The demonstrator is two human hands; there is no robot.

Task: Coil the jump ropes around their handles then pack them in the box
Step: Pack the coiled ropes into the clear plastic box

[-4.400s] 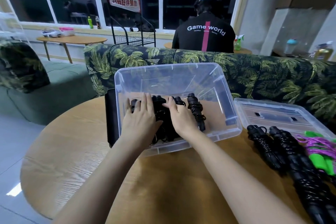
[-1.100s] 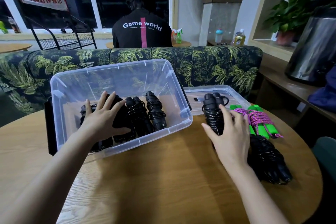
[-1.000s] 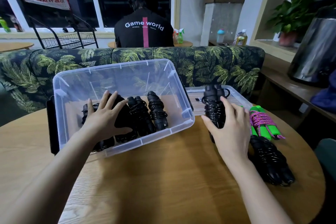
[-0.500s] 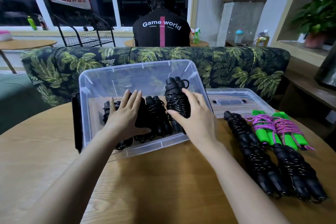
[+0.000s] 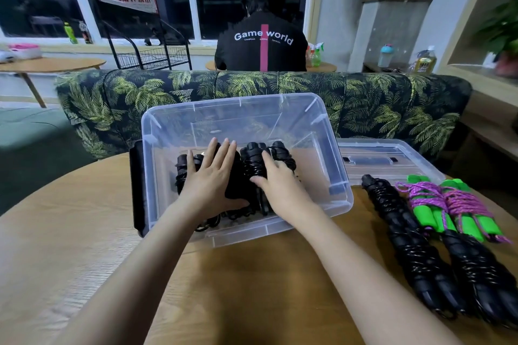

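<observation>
Wooden desk (image 5: 252,288) in front; at its right, two black coiled jump ropes (image 5: 403,235) and two green-handled ropes (image 5: 437,210) lie unpacked. Farther off, inside the clear plastic box (image 5: 336,165), the left hand (image 5: 213,185) presses packed black bundles (image 5: 182,168), grip wide and flat. The right hand (image 5: 280,187) has its grip curled over a newer bundle (image 5: 280,154). Packing looks about half done.

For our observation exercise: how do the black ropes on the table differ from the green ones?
The black ropes have black handles and black cord; the green ropes have green handles and purple cord. The black ropes look longer than the green ropes. Both lie coiled on the table, outside the box.
</observation>
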